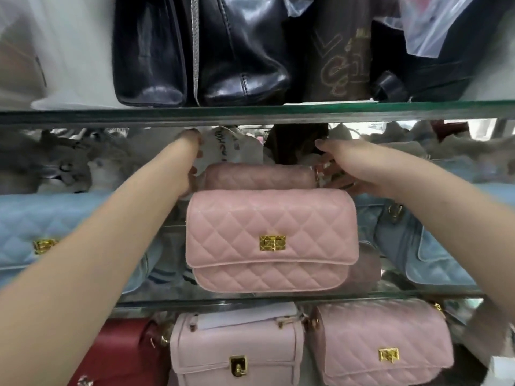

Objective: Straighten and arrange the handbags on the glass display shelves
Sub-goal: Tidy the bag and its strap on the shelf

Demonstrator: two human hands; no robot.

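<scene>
**Q:** What does the bag in the centre look like?

**A:** The front pink handbag (271, 218) is pale pink with diamond quilting, a fold-over flap and a square gold clasp (272, 243). It stands upright, facing out, at the front edge of the middle glass shelf (278, 298).

**Q:** And behind it?

**A:** A rear pink handbag (259, 176) with the same quilting, only its top showing above the front one. The right hand (354, 168) curls its fingers round that bag's right end, thumb raised. The left hand (189, 162) reaches to the bag's left end, beside white wrapping (220, 146). Its fingers are mostly hidden, so I cannot tell whether it holds anything.

**Q:** What else is hard to make out?

**A:** The back of the shelf is a blur of grey and white shapes. A left blue bag (55, 229) and a right blue bag (434, 260), both quilted, flank the pink ones, partly covered by the forearms and cut off at the sides. Black bags (195, 51) on the upper glass shelf (250, 112) lose their tops at the upper edge.
</scene>
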